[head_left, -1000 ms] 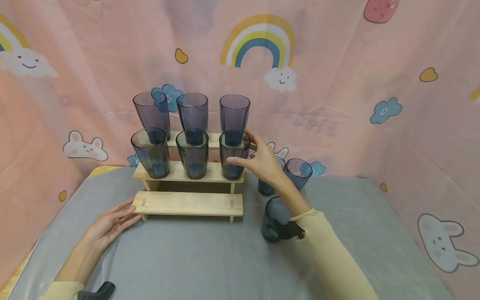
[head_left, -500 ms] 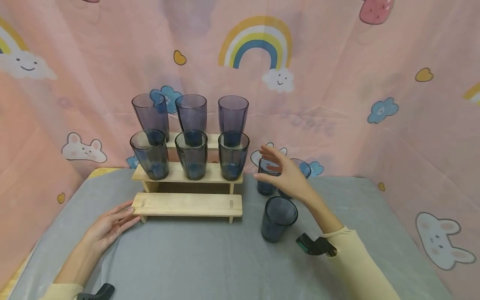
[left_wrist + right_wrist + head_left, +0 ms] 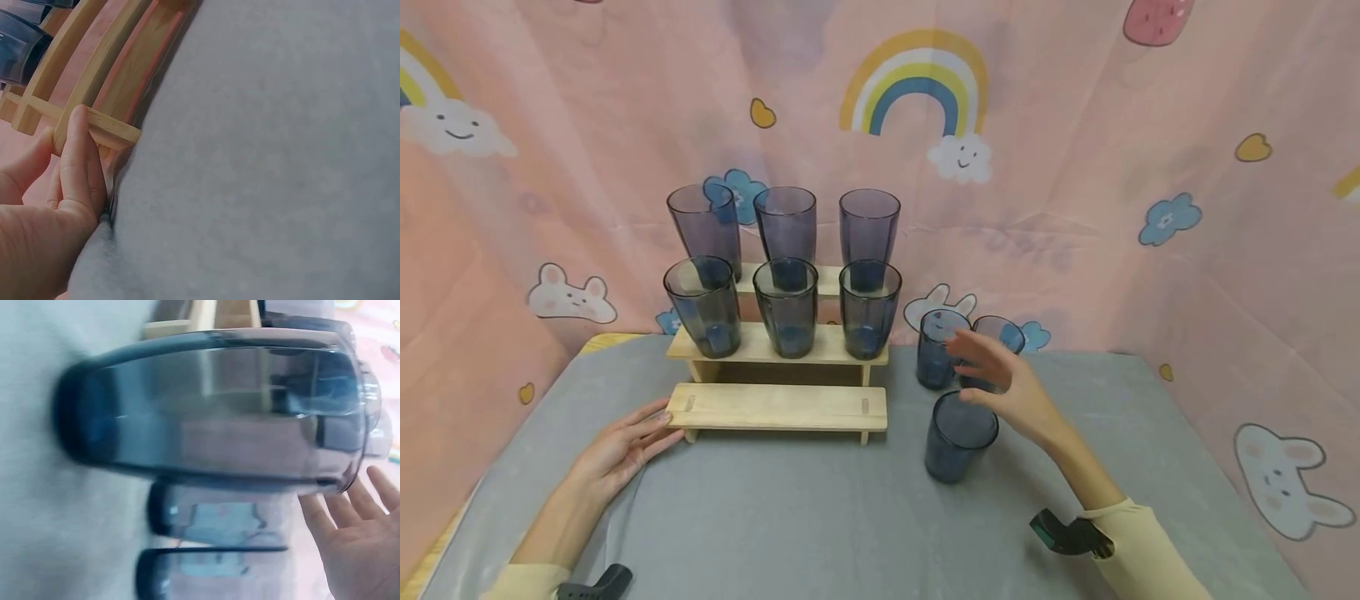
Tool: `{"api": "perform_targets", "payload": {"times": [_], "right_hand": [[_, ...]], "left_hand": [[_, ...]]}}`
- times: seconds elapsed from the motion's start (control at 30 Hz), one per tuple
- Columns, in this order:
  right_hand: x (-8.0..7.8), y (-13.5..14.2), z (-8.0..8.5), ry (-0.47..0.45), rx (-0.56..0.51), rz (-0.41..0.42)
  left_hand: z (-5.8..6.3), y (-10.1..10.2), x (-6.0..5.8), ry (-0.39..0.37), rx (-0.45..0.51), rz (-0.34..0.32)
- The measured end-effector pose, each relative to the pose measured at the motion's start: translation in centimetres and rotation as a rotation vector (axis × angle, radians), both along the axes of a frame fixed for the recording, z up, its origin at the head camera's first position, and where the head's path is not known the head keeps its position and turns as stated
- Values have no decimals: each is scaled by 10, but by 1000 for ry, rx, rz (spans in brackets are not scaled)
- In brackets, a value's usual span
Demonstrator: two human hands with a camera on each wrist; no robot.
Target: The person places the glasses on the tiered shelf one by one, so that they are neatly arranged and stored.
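Observation:
At the left, my left hand holds the end of the lowest board of a three-step wooden display rack; in the left wrist view, thumb and fingers lie on either side of that board's end. My right hand hovers with spread fingers just above and right of a blue-tinted drinking glass, holding nothing. This glass stands upright on the cloth and fills much of the right wrist view. Behind it stand two more such glasses, one left of the other, partly hidden by my right hand.
Three glasses stand along the rack's middle step and three more on its top step. The lowest board bears nothing. A grey cloth covers the table, with a pink patterned curtain close behind and at both sides.
My right hand has left the right-hand glass on the middle step and moved right and down, over to the glasses on the cloth. My left hand stays at the rack.

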State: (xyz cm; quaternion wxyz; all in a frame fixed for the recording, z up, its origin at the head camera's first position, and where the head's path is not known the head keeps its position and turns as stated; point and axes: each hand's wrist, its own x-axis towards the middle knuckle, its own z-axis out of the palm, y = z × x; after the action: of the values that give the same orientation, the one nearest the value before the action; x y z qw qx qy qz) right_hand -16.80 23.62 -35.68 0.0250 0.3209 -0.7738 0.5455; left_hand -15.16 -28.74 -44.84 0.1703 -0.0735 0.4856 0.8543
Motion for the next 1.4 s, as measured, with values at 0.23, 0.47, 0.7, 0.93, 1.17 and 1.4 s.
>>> {"api": "perform_targets", "payload": {"times": [0.23,0.47,0.7,0.93,1.17,1.4], "right_hand": [[10,19,-22,-56,-23,104],[19,27,-39,-67,-56,119],[29,30,-52,-135,25,15],[33,30,-59,-132,5,-29],[35,26,-58,-122,17,-83],[36,23,-56,-117,58,-135]], "left_hand": [[0,0,0,0,-9,4],[3,0,0,-9,5,0],[7,2,0,-16,38,-2],[7,3,0,-11,50,6],[4,3,-1,-20,28,11],[4,1,0,-18,42,6]]}}
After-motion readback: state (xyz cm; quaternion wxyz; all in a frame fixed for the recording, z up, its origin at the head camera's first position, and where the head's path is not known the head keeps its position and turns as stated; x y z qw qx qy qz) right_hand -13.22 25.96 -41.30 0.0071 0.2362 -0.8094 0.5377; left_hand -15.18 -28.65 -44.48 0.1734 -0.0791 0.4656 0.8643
